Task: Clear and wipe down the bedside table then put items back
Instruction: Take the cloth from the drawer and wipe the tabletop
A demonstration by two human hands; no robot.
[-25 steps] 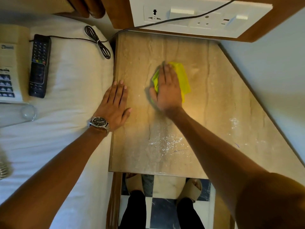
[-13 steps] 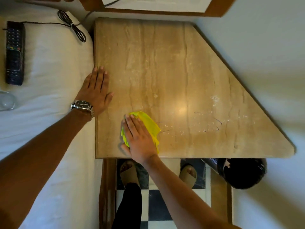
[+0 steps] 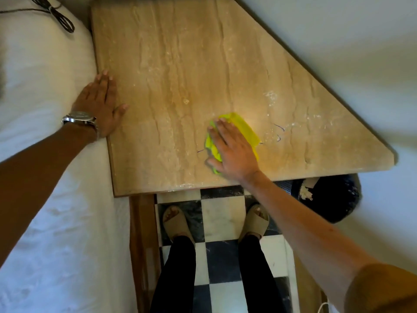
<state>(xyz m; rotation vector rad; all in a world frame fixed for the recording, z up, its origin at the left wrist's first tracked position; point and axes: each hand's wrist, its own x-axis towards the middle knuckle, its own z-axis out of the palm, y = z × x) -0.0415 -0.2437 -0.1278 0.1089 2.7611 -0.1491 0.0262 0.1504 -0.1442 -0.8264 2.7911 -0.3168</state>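
Since half a second ago, your right hand [image 3: 234,152] has slid the one yellow cloth [image 3: 246,127] rightward along the bedside table's [image 3: 180,64] front. One white bed [image 3: 45,199] lies left of the one table. Your left hand [image 3: 99,107] lies flat on its left edge, fingers together. The cloth sits under your right palm and straight, close-set fingers.

White bedding [image 3: 45,222] at nine o'clock; coiled black cable [image 3: 64,21] at eleven; checkered floor [image 3: 222,219] and beige sandals [image 3: 174,224] at six; dark bin [image 3: 334,199] at four.
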